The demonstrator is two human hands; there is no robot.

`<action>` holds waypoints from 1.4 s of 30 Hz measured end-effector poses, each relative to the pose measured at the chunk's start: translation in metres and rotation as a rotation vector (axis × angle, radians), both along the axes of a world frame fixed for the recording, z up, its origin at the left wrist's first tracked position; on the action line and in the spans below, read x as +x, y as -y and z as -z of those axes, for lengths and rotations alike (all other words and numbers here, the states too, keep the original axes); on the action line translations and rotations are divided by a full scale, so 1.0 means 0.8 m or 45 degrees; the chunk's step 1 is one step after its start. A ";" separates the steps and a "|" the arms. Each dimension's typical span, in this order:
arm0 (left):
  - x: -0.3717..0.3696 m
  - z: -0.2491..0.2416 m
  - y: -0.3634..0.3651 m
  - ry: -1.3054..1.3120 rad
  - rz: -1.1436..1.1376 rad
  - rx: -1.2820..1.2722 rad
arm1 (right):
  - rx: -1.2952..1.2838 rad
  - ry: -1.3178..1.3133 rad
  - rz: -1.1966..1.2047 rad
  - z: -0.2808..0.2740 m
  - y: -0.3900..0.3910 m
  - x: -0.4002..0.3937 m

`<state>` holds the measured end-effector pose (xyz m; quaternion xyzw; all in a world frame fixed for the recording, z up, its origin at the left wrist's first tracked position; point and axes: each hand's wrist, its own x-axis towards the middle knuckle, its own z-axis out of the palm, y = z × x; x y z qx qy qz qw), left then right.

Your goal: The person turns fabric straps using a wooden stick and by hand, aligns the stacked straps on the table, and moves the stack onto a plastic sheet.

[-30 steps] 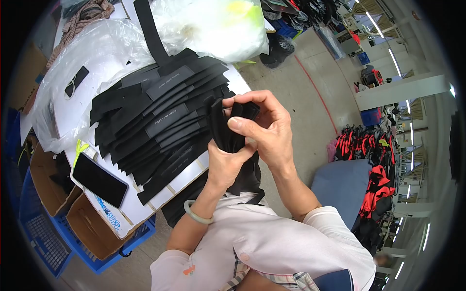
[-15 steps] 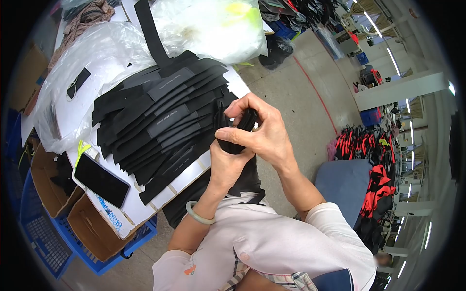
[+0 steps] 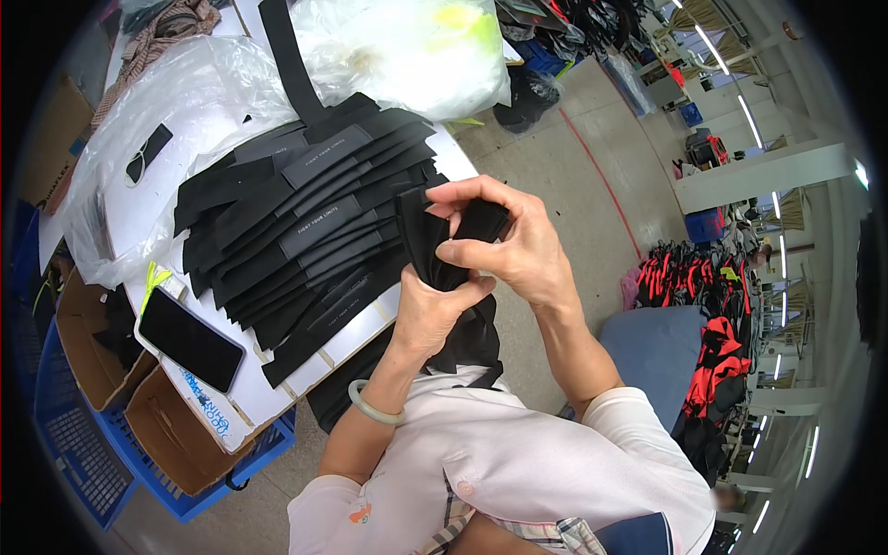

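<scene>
Both hands hold a folded black fabric strap (image 3: 418,227) in front of my body, by the table's right edge. My left hand (image 3: 430,310) grips it from below, with the thumb pressed along its lower end. My right hand (image 3: 513,240) pinches the strap's folds between thumb and fingers, and part of it bulges past the knuckles. Some fingertips are hidden behind the cloth. Left of the hands lies an overlapping pile of black straps (image 3: 314,222), several with grey printed labels. More black cloth (image 3: 472,347) hangs below my hands, over my lap.
A phone (image 3: 191,339) lies on the white table (image 3: 264,393) near its front edge. Clear plastic bags (image 3: 222,79) cover the back. Cardboard boxes (image 3: 176,435) sit in blue crates (image 3: 88,462) at lower left. A blue-grey covered surface (image 3: 652,356) and red-black garments (image 3: 717,365) stand right.
The strap's folds have spread wider and its upper end stands higher. My right hand has shifted slightly right and down, its thumb now farther right. My left hand stays nearly in place.
</scene>
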<state>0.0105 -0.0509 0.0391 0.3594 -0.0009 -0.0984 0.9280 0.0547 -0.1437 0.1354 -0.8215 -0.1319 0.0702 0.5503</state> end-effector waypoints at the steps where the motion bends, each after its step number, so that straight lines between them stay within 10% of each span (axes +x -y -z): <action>1: 0.000 -0.001 0.000 0.006 -0.012 0.010 | 0.007 0.038 0.001 0.004 0.001 0.001; 9: -0.005 0.012 0.014 0.182 -0.283 0.605 | -0.258 0.113 0.175 0.008 -0.009 -0.007; 42: -0.006 0.012 0.013 0.096 -0.435 0.445 | -0.183 0.081 -0.041 0.005 -0.020 0.005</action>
